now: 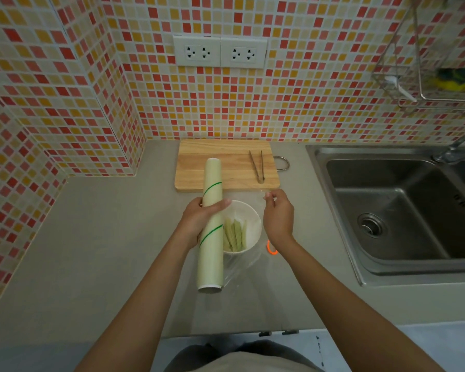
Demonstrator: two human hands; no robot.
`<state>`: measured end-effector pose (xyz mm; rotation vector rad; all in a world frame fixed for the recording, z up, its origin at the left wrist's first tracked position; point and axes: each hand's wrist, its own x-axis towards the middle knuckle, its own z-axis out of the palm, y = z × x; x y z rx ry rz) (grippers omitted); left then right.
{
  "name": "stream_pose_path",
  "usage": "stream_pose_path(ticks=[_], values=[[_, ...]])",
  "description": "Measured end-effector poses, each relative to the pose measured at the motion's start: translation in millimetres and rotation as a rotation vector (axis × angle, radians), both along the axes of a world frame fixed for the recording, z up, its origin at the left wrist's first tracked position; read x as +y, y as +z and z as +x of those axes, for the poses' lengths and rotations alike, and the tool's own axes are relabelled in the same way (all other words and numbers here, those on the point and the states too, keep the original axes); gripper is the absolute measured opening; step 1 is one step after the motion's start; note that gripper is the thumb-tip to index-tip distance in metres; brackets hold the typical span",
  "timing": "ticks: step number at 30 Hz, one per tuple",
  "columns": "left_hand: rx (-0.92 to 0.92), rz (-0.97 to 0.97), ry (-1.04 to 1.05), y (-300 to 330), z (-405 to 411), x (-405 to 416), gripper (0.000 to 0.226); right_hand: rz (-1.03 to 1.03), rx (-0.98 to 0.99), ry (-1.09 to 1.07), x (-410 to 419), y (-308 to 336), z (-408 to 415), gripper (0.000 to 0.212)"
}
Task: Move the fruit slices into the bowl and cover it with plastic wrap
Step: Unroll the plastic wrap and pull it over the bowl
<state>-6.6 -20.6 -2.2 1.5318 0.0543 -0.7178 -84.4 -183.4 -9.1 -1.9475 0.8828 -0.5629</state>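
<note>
A white bowl [250, 214] sits on the grey counter and holds several pale green fruit slices [234, 234]. My left hand [196, 220] grips a long roll of plastic wrap [211, 237] with green stripes, held lengthwise just left of the bowl and over its edge. A clear sheet of wrap [242, 267] stretches from the roll across the bowl. My right hand [278, 216] pinches the sheet's far edge to the right of the bowl.
A wooden cutting board [215, 154] lies behind the bowl with metal tongs [257, 166] on it. A steel sink [395, 210] fills the right side. An orange ring [271, 248] lies by my right wrist. Tiled walls stand behind and to the left.
</note>
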Motion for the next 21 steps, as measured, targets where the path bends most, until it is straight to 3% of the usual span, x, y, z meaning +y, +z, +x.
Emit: stream_pose_path(ticks=[6,12,17,21], values=[[-0.004,0.019,0.12,0,8,1,0.02,-0.005,0.005,-0.027,-7,-7,-2,0.021],[-0.152,0.201,0.063,-11,7,4,0.056,-0.02,0.033,-0.017,-10,-12,-1,0.021],[-0.163,0.205,0.078,-11,18,10,0.023,0.005,0.071,-0.04,-20,-15,0,0.02],[-0.116,0.152,0.049,-13,16,11,0.039,0.008,0.105,-0.016,-23,-18,1,0.019]])
